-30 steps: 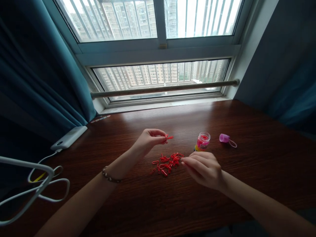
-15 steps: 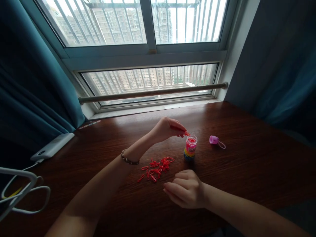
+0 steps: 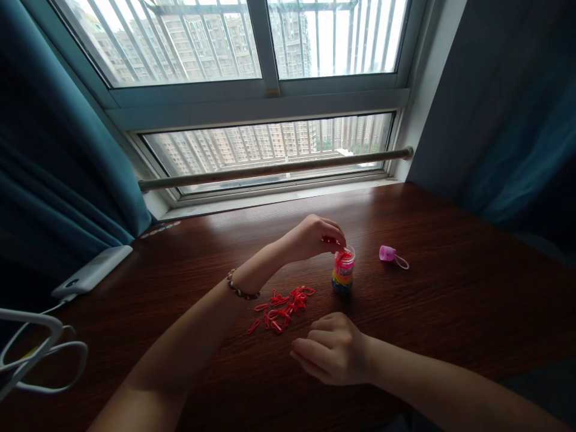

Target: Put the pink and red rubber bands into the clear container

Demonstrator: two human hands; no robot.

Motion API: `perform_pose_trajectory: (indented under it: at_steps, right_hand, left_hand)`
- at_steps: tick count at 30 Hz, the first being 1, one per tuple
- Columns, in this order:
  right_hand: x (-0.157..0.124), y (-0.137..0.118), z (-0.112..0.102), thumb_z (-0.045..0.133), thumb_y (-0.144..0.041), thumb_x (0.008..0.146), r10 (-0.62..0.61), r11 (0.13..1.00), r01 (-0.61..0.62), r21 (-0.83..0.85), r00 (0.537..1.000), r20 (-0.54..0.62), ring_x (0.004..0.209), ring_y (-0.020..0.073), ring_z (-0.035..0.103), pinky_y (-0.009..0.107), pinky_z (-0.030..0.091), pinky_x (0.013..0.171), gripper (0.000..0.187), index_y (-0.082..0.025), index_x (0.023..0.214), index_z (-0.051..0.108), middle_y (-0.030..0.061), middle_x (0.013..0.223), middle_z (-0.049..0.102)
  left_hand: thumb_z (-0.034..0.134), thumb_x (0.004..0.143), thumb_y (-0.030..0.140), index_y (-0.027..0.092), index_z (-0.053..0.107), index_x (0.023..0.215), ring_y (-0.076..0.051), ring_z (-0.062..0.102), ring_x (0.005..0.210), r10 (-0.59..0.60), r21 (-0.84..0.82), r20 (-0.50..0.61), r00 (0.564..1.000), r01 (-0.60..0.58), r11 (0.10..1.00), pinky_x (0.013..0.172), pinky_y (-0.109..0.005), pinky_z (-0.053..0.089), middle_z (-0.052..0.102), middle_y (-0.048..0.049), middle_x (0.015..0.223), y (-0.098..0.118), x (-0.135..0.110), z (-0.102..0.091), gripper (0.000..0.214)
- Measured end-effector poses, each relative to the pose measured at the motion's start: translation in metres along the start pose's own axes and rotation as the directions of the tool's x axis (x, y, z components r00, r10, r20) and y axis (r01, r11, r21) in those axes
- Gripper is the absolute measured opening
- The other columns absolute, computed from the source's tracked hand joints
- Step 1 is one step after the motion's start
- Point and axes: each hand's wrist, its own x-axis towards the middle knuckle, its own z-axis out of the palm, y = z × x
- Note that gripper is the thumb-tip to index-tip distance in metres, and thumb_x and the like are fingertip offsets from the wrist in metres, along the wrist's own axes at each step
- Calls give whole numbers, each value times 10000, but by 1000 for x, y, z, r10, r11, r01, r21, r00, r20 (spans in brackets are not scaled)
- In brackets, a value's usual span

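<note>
My left hand [image 3: 318, 237] reaches over a small clear jar [image 3: 344, 271], its fingertips pinched at the open mouth. Red shows just under those fingertips, where they hold a small red elastic band [image 3: 341, 254]. Through the upright jar I see layers of red, pink, yellow and dark blue. A loose pile of red elastic bands [image 3: 288, 309] lies on the table below my left wrist. My right hand [image 3: 333, 350] rests curled close to the pile, nearer to me; its inner side is hidden. A pink cap [image 3: 387, 254] with a loop lies right of the jar.
Everything stands on a dark brown wooden table [image 3: 450, 288]. A white device [image 3: 92, 273] with a white cable lies at the left, near the blue curtain [image 3: 58, 150]. Behind the table are a window and a horizontal rail [image 3: 274, 171].
My left hand has lowered its fingertips to the jar's mouth, bringing the red band into the opening. My right hand stays curled beside the pile. The whole view has shifted slightly.
</note>
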Motion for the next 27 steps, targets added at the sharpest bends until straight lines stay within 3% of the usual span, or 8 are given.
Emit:
perform_pose_trajectory:
  at_steps: [9, 20, 27]
  right_hand:
    - [-1, 1, 4, 511, -184, 814, 2, 1000, -3, 15, 999, 44, 432, 88, 383, 234, 302, 424, 133, -134, 716, 585, -35, 490, 482]
    - [-1, 1, 5, 482, -178, 836, -6, 1000, 6, 2, 998, 69, 424, 75, 407, 219, 319, 438, 136, -140, 726, 551, -45, 494, 480]
    - [-3, 1, 8, 472, -184, 842, 0, 1000, -1, 4, 996, 92, 435, 79, 414, 223, 326, 448, 131, -141, 752, 557, -43, 508, 491]
  left_hand:
    - [551, 811, 174, 134, 680, 904, -99, 575, 679, 57, 37, -41, 998, -56, 998, 615, -202, 460, 619, -68, 813, -7, -5, 0, 164]
    - [583, 788, 195, 118, 663, 889, -111, 604, 704, 19, -10, -67, 998, -20, 1000, 642, -205, 490, 655, -73, 812, -2, -5, -2, 150]
    - [582, 782, 184, 120, 664, 795, -107, 596, 728, 23, -61, -57, 998, -26, 998, 677, -235, 511, 621, -87, 935, 1, -5, -2, 104]
